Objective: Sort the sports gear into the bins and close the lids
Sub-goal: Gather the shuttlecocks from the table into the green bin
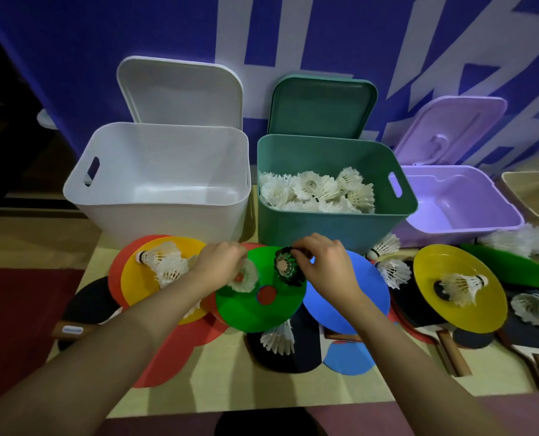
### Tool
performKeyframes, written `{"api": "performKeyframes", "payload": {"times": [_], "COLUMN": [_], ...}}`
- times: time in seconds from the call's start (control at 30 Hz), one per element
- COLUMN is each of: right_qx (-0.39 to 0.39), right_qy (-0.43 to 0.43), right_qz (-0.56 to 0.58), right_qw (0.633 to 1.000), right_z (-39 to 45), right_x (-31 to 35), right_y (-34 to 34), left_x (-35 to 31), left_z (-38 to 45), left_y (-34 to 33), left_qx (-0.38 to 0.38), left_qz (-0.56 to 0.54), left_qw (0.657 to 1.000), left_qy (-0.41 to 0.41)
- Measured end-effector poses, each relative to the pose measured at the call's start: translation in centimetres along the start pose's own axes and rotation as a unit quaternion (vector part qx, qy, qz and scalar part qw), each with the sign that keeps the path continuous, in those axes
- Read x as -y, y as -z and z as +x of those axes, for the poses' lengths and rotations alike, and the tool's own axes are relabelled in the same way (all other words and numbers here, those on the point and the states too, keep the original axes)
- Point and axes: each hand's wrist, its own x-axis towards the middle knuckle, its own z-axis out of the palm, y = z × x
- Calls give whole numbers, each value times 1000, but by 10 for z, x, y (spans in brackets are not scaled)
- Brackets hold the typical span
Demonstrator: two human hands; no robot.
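Blue wall [73,58] with large white lettering [340,36] stood well beyond the hands, pale yellow bench [230,382] lay beneath them, dark red floor [19,297] lay off to their left

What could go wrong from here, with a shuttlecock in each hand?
Lifting both at once, the left hand or right hand may lose its shuttlecock, white or dark. The green disc lies loosely on other discs, so it might shift. The dark one could be misfiled: the green bin shows only white ones.
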Motion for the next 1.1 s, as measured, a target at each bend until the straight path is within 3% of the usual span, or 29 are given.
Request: {"api": "performKeyframes", "payload": {"times": [0.23,0.4,0.57,0.63,0.7,0.8,0.93,1.03,1.1], "right_qx": [-124,-221,-244,-221,-191,-146,-13,129,180], "right_qy": [40,66,38,20,4,-21,-37,-17,-23], "right_qz": [79,113,84,53,4,-53,-92,-106,-119], "right_qw": [988,967,965,973,982,988,995,986,976], "right_z": [25,65,95,103,107,104,94,91,92], "right_x": [2,-3,-37,-59,-81,-102,-111,-109,-105], "right_y": [34,71,93,94,92,84,62,51,51], "left_x": [-34,-56,-70,-72,-68,-58,-50,-50,-50], "left_z": [14,52,95,110,121,126,129,130,130], "left_y": [65,118,128,118,97,68,58,60,59], "left_qx": [-232,-332,-363,-288,-161,-23,18,50,56], "left_qz": [-68,-58,-14,29,80,58,45,68,76], "left_qw": [964,931,923,953,983,997,998,995,994], "left_qy": [-112,-141,-126,-88,-39,-37,-50,-53,-54]}}
